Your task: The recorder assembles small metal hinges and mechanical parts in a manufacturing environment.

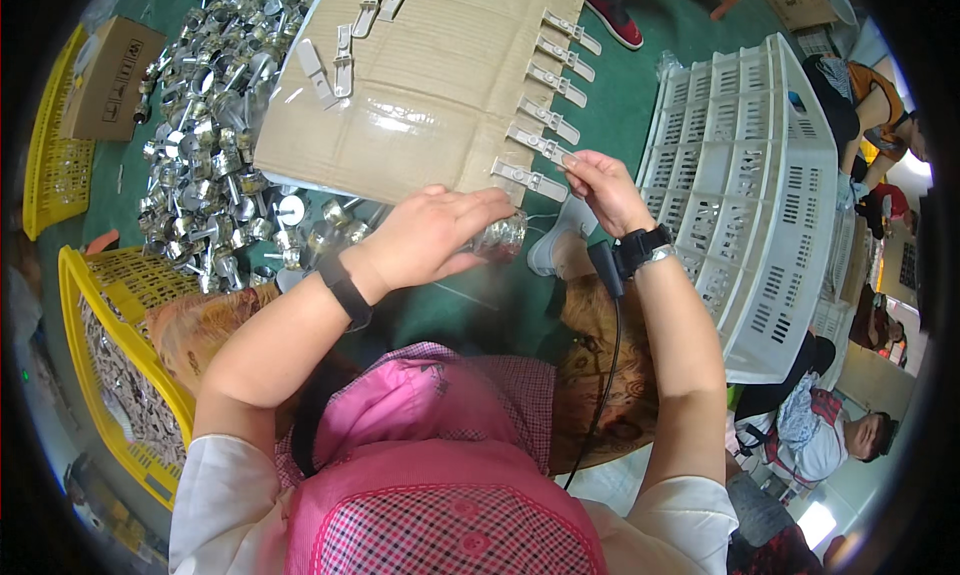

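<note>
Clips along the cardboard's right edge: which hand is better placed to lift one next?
Probably the right hand: its fingers are at the end of one clip in that row. The left hand is occupied with a shiny piece by the cardboard's near edge.

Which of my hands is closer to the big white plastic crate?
Right. Your right hand is pinching a light clip, just left of the white crate; your left hand is farther left, on a shiny cylindrical piece.
</note>
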The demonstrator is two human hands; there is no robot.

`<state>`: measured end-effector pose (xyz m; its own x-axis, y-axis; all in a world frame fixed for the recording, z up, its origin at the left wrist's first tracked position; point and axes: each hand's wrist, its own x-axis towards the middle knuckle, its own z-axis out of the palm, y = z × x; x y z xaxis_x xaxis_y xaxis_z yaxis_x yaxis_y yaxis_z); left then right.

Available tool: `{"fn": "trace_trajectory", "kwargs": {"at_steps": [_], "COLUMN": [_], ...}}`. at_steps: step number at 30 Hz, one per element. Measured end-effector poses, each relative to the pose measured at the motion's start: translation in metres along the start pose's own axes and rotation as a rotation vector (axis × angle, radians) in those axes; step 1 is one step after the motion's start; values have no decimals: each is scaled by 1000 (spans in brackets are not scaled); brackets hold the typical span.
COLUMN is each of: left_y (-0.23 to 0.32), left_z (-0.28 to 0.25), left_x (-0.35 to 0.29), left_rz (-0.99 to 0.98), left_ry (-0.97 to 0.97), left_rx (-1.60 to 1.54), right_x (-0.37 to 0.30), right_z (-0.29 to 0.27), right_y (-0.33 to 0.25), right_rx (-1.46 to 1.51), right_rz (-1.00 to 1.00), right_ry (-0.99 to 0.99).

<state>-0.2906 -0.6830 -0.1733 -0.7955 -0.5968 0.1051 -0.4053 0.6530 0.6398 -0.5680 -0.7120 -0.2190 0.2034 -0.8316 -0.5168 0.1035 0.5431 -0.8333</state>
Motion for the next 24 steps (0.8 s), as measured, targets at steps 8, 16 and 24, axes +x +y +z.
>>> {"fn": "trace_trajectory", "kwargs": {"at_steps": [8, 16, 24], "left_y": [-2, -1, -1], "left_z": [1, 1, 0], "left_x": [-1, 0, 1], "left_rz": [1, -1, -3], "left_ry": [-1, 0, -2], "left_rx": [-6, 4, -12], "right_x": [7, 9, 9], "right_z": [-4, -3, -4], "right_y": [5, 3, 6], "right_rx": [-3, -14, -20], "right_rz": [14, 2, -1], "right_ry": [-29, -26, -27]}}
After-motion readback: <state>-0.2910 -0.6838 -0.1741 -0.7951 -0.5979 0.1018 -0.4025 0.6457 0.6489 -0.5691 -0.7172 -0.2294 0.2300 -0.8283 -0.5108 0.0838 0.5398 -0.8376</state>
